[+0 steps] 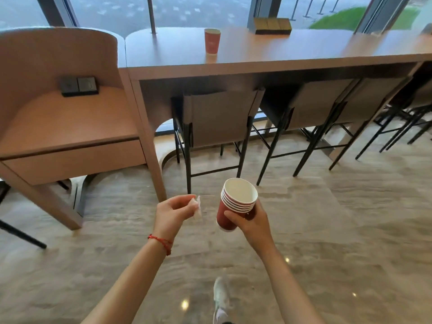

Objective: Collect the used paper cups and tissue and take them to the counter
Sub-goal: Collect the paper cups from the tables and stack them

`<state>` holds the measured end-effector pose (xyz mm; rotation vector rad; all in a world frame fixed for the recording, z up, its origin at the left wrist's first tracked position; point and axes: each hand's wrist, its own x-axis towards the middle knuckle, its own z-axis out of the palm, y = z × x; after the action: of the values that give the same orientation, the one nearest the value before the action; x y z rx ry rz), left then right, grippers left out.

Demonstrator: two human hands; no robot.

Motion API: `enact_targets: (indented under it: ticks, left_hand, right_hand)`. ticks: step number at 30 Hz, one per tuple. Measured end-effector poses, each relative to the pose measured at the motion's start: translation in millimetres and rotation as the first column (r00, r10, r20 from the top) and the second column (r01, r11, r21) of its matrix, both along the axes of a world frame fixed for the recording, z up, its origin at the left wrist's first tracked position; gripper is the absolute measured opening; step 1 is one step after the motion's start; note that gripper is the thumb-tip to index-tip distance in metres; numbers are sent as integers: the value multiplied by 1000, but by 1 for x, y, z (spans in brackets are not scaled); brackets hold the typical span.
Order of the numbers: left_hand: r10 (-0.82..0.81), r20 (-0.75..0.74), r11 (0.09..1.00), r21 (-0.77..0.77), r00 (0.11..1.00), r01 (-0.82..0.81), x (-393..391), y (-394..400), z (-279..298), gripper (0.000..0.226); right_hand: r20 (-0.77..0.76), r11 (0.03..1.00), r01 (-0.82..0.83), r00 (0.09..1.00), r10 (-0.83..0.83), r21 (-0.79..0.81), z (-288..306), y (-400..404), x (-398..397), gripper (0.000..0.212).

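Red cups (230, 212), white tissue (197, 206), brown table (280, 52).

I see open floor (327, 230) between me and the long counter (280, 50). Its top lies free around a lone paper cup (212, 40), with a wooden box (272, 25) far right of it and a thin post (151, 15) far left. Stools (217, 118) fill the space beneath the counter. A curved booth (58, 90) blocks the left side.
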<state>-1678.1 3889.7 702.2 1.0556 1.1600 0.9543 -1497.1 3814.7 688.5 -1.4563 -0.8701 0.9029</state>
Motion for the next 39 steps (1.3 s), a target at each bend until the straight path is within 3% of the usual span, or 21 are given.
enact_targets:
  ticks: [10,22,28,36,39]
  left_hand:
    - [52,-26,997,66,998,-50,87,147,20,14]
    - [121,72,970,202,990,-133,136,320,70,14]
    - [97,82,938,327,992,-118,149,423,106,13]
    - [27,109,927,369,994,-66,162,530,138,11]
    - [15,135,933,354,991,-63,168,557,141,11]
  right_hand:
    - [-8,995,-103,995,103,11,11,159,91,59]
    - [127,970,-223,969,210,97,64,348,155,56]
    - [180,970,-183,972,154,159,99,450,165,61]
    - [135,957,-87,989,51,277,149,551,170,77]
    - [148,935,-74,989,23,348,170,578,176,74]
